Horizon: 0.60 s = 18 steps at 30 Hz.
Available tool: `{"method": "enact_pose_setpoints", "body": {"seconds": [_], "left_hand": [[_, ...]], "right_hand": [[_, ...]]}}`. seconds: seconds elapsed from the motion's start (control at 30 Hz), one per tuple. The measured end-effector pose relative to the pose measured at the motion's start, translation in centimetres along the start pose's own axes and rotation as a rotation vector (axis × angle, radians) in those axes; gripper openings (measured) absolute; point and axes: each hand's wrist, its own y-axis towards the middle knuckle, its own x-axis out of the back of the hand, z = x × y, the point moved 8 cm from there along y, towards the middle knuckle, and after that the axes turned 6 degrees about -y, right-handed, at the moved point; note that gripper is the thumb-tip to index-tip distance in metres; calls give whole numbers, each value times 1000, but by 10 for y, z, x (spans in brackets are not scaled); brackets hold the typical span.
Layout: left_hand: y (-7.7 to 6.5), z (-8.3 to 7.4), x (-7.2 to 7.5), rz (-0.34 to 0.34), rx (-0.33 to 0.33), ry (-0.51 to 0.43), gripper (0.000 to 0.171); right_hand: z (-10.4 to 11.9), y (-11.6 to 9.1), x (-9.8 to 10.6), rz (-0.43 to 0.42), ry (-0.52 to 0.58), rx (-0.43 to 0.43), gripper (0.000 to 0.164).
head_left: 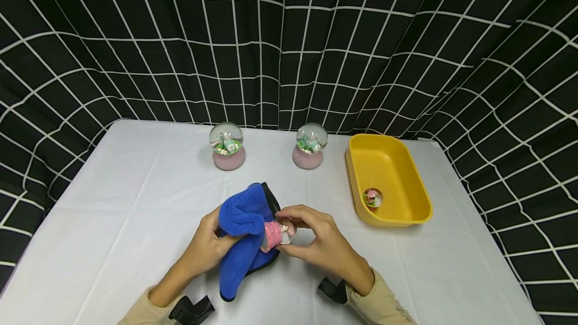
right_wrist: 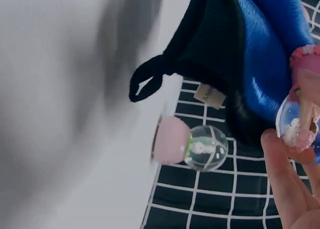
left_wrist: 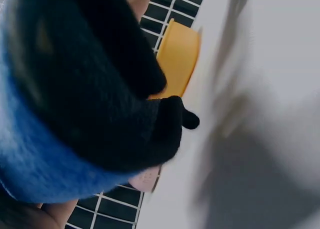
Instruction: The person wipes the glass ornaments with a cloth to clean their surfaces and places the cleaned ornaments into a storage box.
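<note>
A blue cloth point(head_left: 246, 234) with a black edge is gripped in my left hand point(head_left: 209, 242), and its loose end hangs down toward the table. My right hand point(head_left: 322, 239) holds a small snow globe point(head_left: 274, 235) by its clear dome, fingers above and thumb below. The globe lies sideways, its pink base turned left against the cloth. In the right wrist view the cloth point(right_wrist: 270, 64) shows a black hanging loop and a tag, with the pink-based globe point(right_wrist: 300, 124) beside it. From the left wrist the cloth point(left_wrist: 75, 114) hides the globe and most of my fingers.
Two snow globes with pink bases, one on the left point(head_left: 228, 147) and one on the right point(head_left: 309, 146), stand near the table's back edge. A yellow tub point(head_left: 397, 174) sits at the right with another small globe point(head_left: 372, 198) inside. Black grid-patterned curtain point(head_left: 280, 44) surrounds the white table point(head_left: 135, 204).
</note>
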Motion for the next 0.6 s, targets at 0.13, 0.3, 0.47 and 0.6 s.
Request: {"method": "enact_pose_setpoints", "body": {"seconds": [0.13, 0.3, 0.47, 0.6], "left_hand": [[2, -2, 8, -56, -29, -14, 51], [3, -2, 9, -22, -36, -106, 47], [1, 2, 4, 58, -16, -124, 45], [-1, 4, -3, 133, 19, -141, 55]], "right_hand": [[-3, -1, 5, -26, 15, -10, 53], [-1, 0, 10, -65, 5, 31, 51], [-2, 0, 8, -78, 50, 18, 50], [-3, 0, 6, -93, 42, -4, 50]]}}
